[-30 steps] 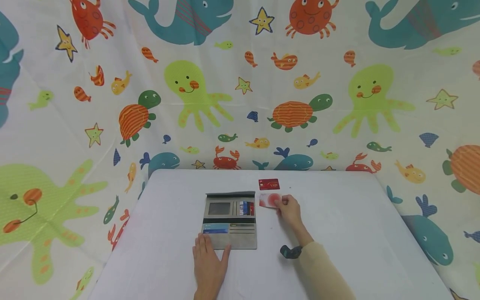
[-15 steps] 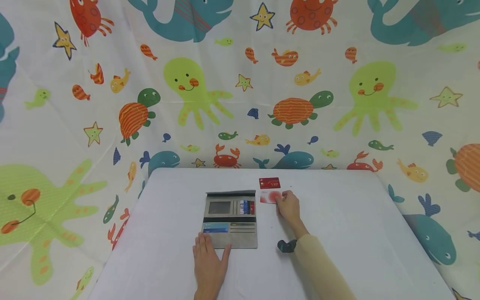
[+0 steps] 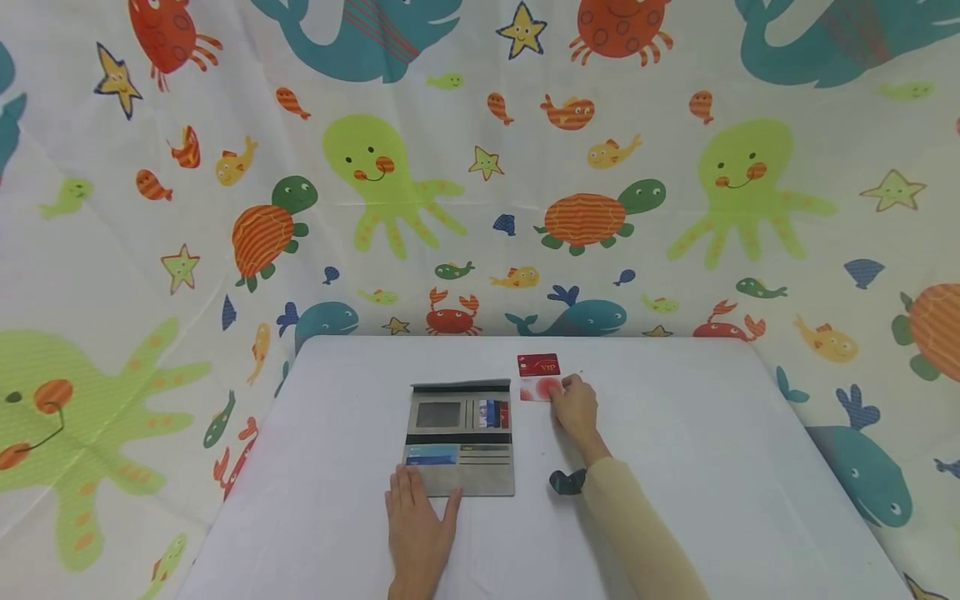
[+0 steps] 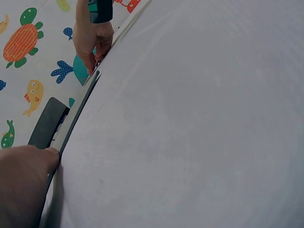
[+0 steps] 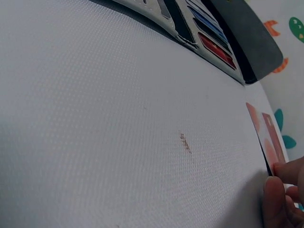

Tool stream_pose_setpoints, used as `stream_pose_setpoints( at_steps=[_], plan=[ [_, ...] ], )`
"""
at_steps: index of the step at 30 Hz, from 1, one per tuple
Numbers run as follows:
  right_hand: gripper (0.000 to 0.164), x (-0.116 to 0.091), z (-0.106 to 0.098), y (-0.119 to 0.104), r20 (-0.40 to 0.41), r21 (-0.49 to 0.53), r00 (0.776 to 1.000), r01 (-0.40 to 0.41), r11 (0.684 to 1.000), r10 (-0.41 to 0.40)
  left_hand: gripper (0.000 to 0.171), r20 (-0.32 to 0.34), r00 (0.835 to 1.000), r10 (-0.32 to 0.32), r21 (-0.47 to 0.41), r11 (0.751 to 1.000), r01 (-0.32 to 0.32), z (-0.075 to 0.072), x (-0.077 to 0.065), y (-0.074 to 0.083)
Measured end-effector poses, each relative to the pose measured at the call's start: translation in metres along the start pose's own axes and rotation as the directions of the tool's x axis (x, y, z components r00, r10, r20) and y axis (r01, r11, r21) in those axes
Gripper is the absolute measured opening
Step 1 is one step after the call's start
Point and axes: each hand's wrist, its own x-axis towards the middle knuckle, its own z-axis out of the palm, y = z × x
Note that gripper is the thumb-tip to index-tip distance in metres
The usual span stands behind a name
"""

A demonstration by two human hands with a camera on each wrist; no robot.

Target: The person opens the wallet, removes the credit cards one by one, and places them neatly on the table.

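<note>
An open grey wallet lies on the white table, with several cards in its slots. My left hand rests with straight fingers on its lower left corner; the left wrist view shows that hand at the wallet's edge. Right of the wallet, my right hand pinches the right end of a pale pink card with a red circle. In the right wrist view, thumb and finger hold the same card, its near edge slightly raised. Directly behind it lies a red VIP card.
The white table ends at a backdrop printed with sea animals. A dark wrist camera sits on the right wrist. A small brownish mark shows on the tabletop in the right wrist view.
My right hand has moved the pink card away from me, up to the near edge of the red VIP card. The left hand and the wallet have stayed in place.
</note>
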Motion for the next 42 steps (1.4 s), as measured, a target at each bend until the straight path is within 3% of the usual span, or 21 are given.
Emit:
stream_pose_setpoints(
  at_steps=[22, 35, 42],
  plan=[
    [0.039, 0.005, 0.004, -0.004, -0.009, -0.072, 0.999, -0.031, 0.997, 0.031, 0.096, 0.018, 1.0, -0.014, -0.003, 1.0, 0.014, -0.004, 0.001, 0.002],
    [0.04, -0.001, 0.011, 0.008, -0.053, -0.078, 0.998, 0.028, 0.997, -0.032, 0.096, 0.037, 0.999, -0.021, 0.003, 1.0, 0.021, -0.004, 0.001, 0.004],
    [0.034, -0.017, 0.015, 0.012, -0.131, -0.017, 0.981, 0.141, 0.99, -0.142, 0.096, 0.034, 0.999, -0.015, 0.002, 1.0, 0.015, -0.004, 0.001, 0.002]
  ],
)
